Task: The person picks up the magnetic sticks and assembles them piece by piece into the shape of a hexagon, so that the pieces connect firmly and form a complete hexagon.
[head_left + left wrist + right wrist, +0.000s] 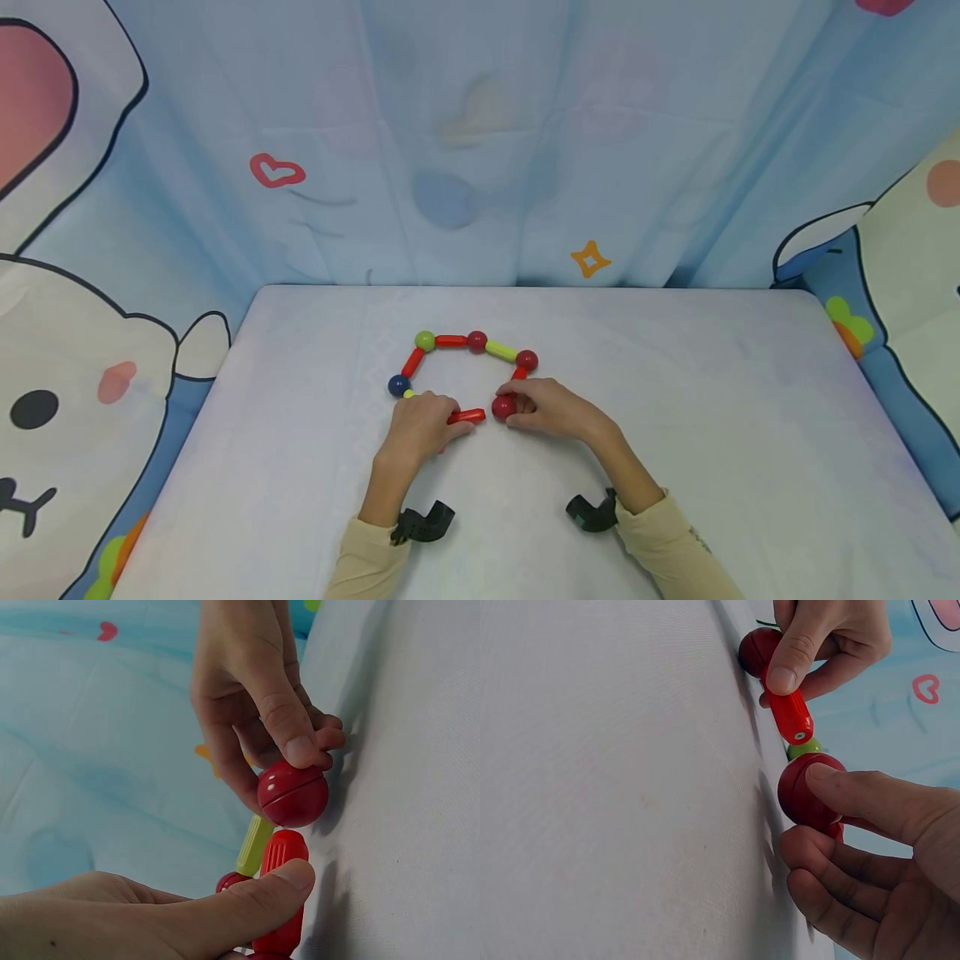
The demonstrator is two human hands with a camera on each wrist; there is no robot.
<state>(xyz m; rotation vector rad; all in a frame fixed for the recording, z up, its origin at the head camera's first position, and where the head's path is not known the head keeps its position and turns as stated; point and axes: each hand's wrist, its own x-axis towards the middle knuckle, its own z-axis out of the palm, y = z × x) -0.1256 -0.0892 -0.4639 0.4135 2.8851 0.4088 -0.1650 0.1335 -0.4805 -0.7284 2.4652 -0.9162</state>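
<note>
My left hand (422, 425) pinches a red rod (471, 416) between thumb and fingers. A dark red ball (757, 651) sits at that rod's other end, seen in the right wrist view. My right hand (562, 408) holds a red ball (503, 407) with thumb and fingertips. The rod's free end faces this ball across a small gap. From the held ball a red rod (519, 373) leads up to another red ball (527, 360). The chain continues through a yellow-green rod (501, 350), a dark red ball (477, 342), a green ball (425, 340) and a blue ball (398, 385).
The balls and rods form a nearly closed ring on the white tabletop (720, 433). Part of it near the left hand is covered. A blue patterned curtain (480, 208) hangs behind the table's far edge. Black cameras (592, 512) are worn on both wrists.
</note>
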